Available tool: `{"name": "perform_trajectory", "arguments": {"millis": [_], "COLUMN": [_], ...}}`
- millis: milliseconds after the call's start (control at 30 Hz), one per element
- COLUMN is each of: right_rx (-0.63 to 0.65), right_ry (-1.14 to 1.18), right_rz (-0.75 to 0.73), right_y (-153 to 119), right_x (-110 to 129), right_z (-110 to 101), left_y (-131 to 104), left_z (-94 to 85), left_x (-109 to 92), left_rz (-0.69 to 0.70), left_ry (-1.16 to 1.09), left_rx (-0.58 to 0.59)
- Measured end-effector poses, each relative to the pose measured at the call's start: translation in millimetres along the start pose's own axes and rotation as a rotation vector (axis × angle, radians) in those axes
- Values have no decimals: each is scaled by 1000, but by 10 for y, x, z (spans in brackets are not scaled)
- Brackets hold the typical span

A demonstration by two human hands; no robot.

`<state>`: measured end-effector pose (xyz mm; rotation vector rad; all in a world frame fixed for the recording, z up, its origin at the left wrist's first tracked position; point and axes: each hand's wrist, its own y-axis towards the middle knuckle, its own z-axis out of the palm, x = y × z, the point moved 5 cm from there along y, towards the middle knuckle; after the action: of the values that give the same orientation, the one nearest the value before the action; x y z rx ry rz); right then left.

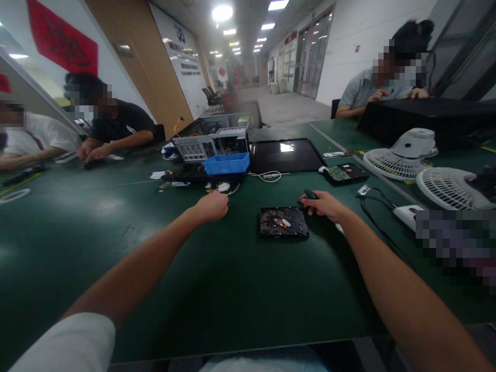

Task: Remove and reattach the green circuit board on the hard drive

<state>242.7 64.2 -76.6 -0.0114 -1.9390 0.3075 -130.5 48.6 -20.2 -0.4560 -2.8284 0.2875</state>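
Note:
A black hard drive [270,223] lies flat on the green table [217,289], between my two hands. My right hand [324,205] is just beyond its right edge, with fingers closed around a dark green handle that looks like a screwdriver's [310,194]; the tip is hidden. To the left of the drive, apart from it, my left hand [212,206] is closed in a loose fist above the table. Whatever its fingers hold, if anything, is hidden or too small to name.
Ahead stand an opened computer case [194,149], a blue plastic tray [227,164] and a black panel [284,155]. Another drive with a green circuit board [343,173] lies right, near white fans [445,186] and a power strip [406,214]. Other people sit on both sides.

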Motion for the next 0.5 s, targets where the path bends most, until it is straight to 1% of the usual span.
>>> {"name": "perform_trajectory", "arguments": {"millis": [200, 300, 400, 500], "right_rx": [-4, 8, 16, 20], "right_ry": [-18, 8, 18, 21], "right_rz": [-5, -12, -14, -13], "right_y": [-1, 18, 34, 46], "right_x": [-1, -25, -47, -61], "right_z": [-1, 4, 7, 7], "left_y": [112, 149, 169, 155], "left_z": [-143, -177, -207, -283], "left_x": [-454, -615, -653, -580], "left_rz": [68, 67, 35, -10], "left_ry": [-34, -55, -70, -76], "left_rx": [-28, -35, -27, -25]}}
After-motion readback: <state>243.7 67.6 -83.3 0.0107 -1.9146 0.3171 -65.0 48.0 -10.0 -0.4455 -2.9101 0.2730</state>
